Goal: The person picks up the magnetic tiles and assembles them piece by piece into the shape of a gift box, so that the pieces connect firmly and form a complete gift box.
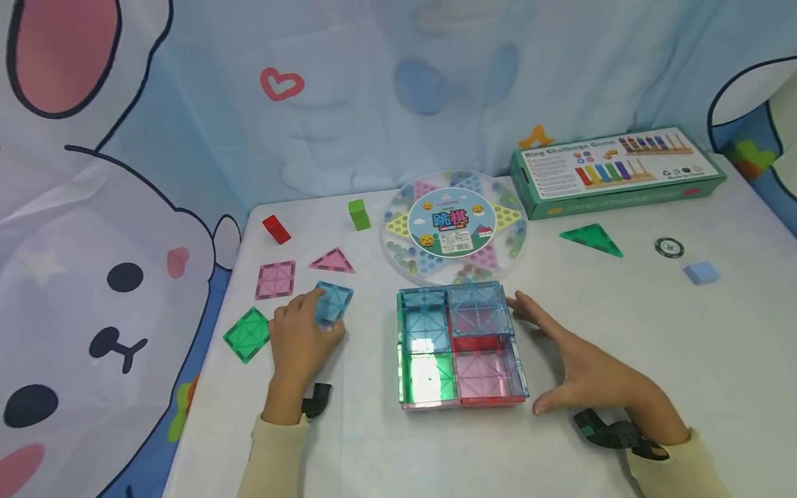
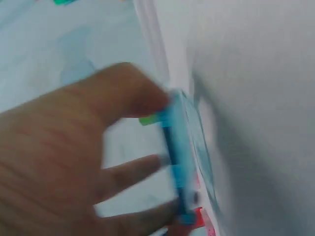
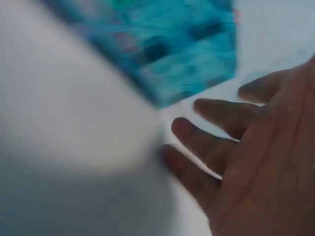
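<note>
My left hand pinches a translucent blue square magnetic tile by its edges, thumb on one side and fingers on the other. Blurred in the left wrist view, the same tile is tilted in the grip. Right of it stands a low box of magnetic tiles, split into four compartments. A blue tile covers the back right compartment; the other compartments are uncovered. My right hand is spread beside the box's right wall, holding nothing. In the right wrist view its fingers stay apart from the blue wall.
Around my left hand lie a green square tile, pink square tile, pink triangle, red block and green block. Behind are a round board game and a long box. Farther right: green triangle, chip, blue block.
</note>
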Tool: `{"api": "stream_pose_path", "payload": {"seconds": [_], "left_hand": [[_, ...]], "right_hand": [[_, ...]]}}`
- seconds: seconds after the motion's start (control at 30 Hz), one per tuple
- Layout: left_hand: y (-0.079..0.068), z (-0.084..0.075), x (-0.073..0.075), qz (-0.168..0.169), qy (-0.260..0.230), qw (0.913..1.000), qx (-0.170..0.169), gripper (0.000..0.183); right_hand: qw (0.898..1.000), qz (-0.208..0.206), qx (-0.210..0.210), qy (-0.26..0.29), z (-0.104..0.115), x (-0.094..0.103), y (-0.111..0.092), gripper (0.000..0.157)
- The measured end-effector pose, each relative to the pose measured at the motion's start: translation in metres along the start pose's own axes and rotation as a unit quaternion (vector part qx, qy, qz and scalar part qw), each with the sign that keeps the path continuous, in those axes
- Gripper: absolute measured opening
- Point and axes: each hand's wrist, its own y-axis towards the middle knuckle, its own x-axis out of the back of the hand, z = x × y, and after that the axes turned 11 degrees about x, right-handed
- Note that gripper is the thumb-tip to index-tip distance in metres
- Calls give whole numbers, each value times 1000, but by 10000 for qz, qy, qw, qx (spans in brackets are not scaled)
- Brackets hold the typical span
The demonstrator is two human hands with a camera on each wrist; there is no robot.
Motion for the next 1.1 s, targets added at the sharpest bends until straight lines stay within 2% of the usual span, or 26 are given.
{"api": "stream_pose_path", "payload": {"seconds": [0.07, 0.13, 0.23, 0.3, 0.4, 0.43, 0.5, 0.57, 0.67, 0.83, 0.93, 1.03, 1.1], "left_hand": [[-1, -4, 3, -202, -304, 9993, 2, 58], [-3, -11, 10, -274, -695, 9970, -213, 60], [-8, -27, 24, -55, -1256, 9867, -1032, 62], [-11, -42, 33, 296, -1434, 9729, -1790, 66], [-12, -64, 42, 766, -1284, 9480, -2809, 69], [-12, -71, 42, 867, -1137, 9419, -3039, 68], [-11, -82, 40, 949, -705, 9352, -3339, 66], [-10, -88, 37, 977, -352, 9324, -3461, 63], [-10, -90, 35, 1071, -10, 9320, -3462, 61], [-9, -89, 39, 1381, -101, 9275, -3471, 58], [-9, -89, 39, 1515, -241, 9251, -3473, 65], [-8, -81, 38, 1566, -463, 9334, -3196, 75], [-5, -64, 39, 1433, -519, 9481, -2792, 78]], "right_hand": [[9998, 61, -99, -132, -1, -9, -2, 140], [9994, 44, -156, -292, -2, -17, 1, 138], [9993, -8, -139, -349, -1, -25, 5, 139], [9990, -12, -157, -416, -1, -26, 6, 140], [9982, 66, -235, -547, 0, -25, 7, 140], [9978, 101, -281, -593, -1, -24, 7, 140], [9978, 120, -285, -593, -2, -24, 7, 139], [9982, 98, -258, -531, -3, -25, 6, 139], [9987, 71, -173, -476, -3, -27, 6, 138], [9978, 100, -163, -631, -4, -24, 5, 138], [9973, 110, -198, -696, -4, -22, 2, 137], [9970, 117, -247, -729, -4, -20, -1, 136], [9973, 59, -215, -705, -4, -20, -2, 136]]}}
